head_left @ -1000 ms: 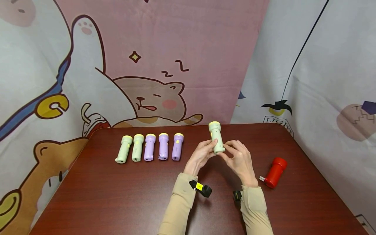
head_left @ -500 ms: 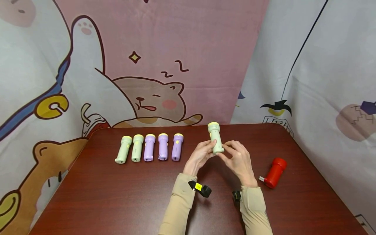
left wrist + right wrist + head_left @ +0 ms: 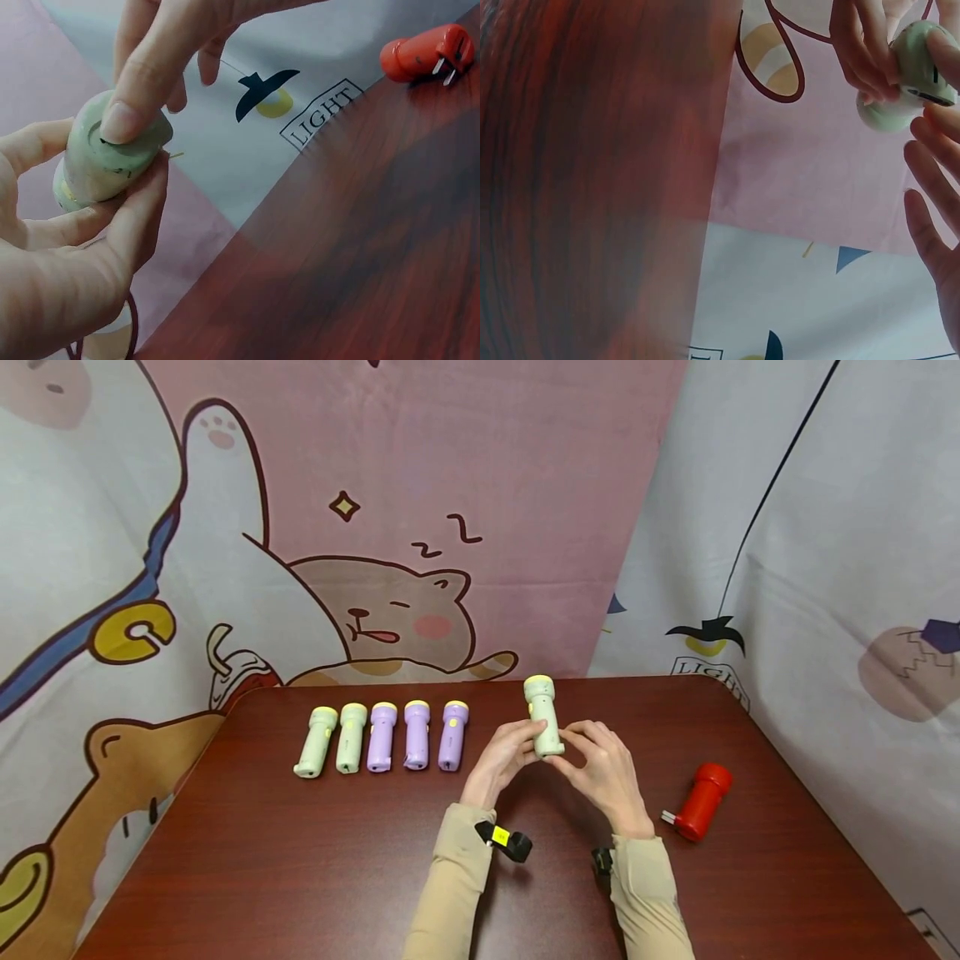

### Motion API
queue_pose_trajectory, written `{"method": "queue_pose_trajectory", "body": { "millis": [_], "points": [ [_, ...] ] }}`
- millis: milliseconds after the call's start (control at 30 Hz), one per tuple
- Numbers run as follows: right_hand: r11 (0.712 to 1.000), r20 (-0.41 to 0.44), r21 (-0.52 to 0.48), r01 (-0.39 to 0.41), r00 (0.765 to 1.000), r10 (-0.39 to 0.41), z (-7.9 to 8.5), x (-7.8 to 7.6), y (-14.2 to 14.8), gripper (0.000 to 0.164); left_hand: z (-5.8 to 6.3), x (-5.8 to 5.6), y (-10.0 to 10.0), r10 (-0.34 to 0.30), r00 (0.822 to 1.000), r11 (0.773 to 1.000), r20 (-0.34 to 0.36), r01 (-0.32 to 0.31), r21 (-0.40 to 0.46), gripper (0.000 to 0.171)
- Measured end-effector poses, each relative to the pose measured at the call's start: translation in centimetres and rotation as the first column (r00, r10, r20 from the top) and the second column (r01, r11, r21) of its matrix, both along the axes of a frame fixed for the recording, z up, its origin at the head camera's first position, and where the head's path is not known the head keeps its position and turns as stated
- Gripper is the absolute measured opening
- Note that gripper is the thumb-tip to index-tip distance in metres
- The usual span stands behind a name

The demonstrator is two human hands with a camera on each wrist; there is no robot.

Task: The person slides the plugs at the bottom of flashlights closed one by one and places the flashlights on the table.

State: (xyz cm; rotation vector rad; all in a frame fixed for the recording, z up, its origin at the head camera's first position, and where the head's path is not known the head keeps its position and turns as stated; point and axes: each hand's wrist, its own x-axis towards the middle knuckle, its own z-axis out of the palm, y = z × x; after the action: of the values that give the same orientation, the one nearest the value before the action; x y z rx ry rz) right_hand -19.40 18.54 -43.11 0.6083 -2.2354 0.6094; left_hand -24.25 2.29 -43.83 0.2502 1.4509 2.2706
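A pale green flashlight [image 3: 543,714] with a yellow-rimmed head is held up over the table, its head pointing away and its base toward me. My left hand [image 3: 504,755] grips its body between thumb and fingers. At the base end, my right hand [image 3: 600,768] pinches the flashlight with thumb and index finger. In the left wrist view the right thumb [image 3: 124,120] presses on the round end of the flashlight [image 3: 112,154]. The right wrist view shows both hands around the flashlight [image 3: 919,64] at the upper right, with the other right fingers apart from it.
Left of the hands lies a row of flashlights: two green, including one green flashlight [image 3: 317,743], then three purple, with one purple flashlight [image 3: 453,735] closest. A red flashlight [image 3: 702,802] with metal plug prongs extended lies right on the brown table [image 3: 300,877]. Patterned cloth hangs behind.
Both hands have drifted slightly left with the green flashlight, which also sits a little lower and more upright. The flashlights on the table have not moved.
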Motion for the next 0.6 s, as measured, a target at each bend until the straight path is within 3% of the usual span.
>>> {"method": "queue_pose_trajectory", "body": {
  "millis": [167,300,467,600],
  "points": [
    [0.999,0.016,0.035,-0.004,1.0,0.003,-0.2,0.0,0.1,0.046,0.0,-0.2,-0.7,0.086,0.996,0.992,0.001,-0.086,-0.096,0.038],
    [0.999,0.023,0.036,0.002,1.0,-0.003,-0.2,0.0,0.5,0.046,-0.1,-0.5,-1.7,0.167,0.986,0.969,-0.015,-0.167,-0.184,0.042],
    [0.999,0.022,0.029,0.022,1.0,-0.022,-0.3,0.0,1.2,0.043,-0.4,-0.8,-3.0,0.25,0.968,0.923,-0.02,-0.244,-0.299,0.046],
    [0.999,0.02,0.032,0.043,0.999,-0.044,-0.3,0.0,1.6,0.041,-0.8,-0.8,-3.7,0.314,0.949,0.861,-0.027,-0.297,-0.414,0.046]
  ]
}}
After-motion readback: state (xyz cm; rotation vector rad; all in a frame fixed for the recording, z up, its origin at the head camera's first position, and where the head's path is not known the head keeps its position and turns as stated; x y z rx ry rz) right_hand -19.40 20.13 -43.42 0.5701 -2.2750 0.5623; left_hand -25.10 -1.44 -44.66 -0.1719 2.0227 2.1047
